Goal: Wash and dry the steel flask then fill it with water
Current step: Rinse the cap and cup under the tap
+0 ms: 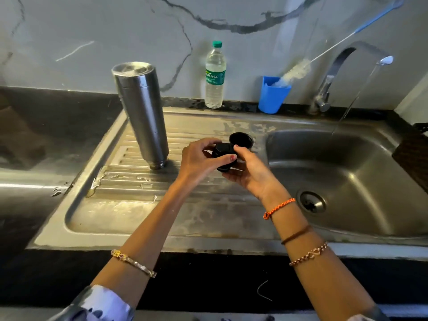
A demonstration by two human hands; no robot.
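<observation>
At frame centre both hands, left hand point(199, 158) and right hand point(252, 172), grip the round black plastic stopper point(223, 156); inverted cylindrical steel flask point(141, 112) drains upper left; advise rinsing threads under running tap stream point(347, 112).

The steel drainboard point(143, 212) carries the flask point(141, 112) upside down, left of the hands, and a black cap point(241, 139) just behind them.

We see bare forearms with sleeves point(102, 302) in a grey and white print pushed up near the elbows, a gold bangle point(133, 263) on the left arm, and on the right an orange thread point(279, 208), a brown band point(295, 234) and a gold chain bracelet point(309, 254)
</observation>
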